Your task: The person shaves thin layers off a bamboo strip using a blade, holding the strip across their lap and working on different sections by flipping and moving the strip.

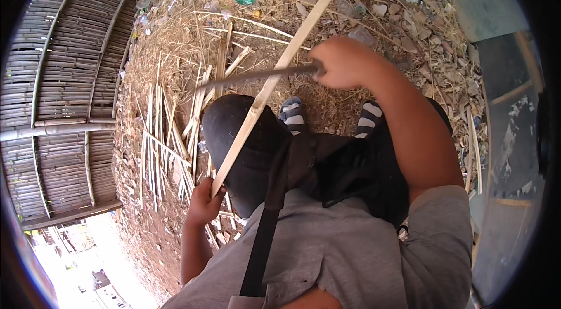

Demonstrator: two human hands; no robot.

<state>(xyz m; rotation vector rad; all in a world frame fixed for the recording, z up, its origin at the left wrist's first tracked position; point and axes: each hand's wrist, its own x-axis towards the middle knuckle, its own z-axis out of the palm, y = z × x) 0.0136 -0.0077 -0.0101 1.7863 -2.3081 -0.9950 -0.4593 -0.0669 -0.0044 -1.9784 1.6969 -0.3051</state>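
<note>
My left hand (204,201) grips the lower end of a long pale bamboo strip (306,34). The strip slants up and to the right, passing over my dark-clothed left knee (225,119). In my closed right hand (342,62) is the handle end of a curved knife (245,77). Its long, dark, narrow blade reaches left across the strip, bends down toward the tip and is slightly blurred. I cannot tell whether blade and strip touch. Most of the knife's handle is hidden by my fingers.
Several split bamboo strips (155,145) lie in a loose pile at the left. Rubble (409,28) and dry straw cover the ground, with a green plastic scrap (245,0). A bamboo-slat wall (70,69) stands left, grey panels (511,128) right. My striped footwear (294,115) is below.
</note>
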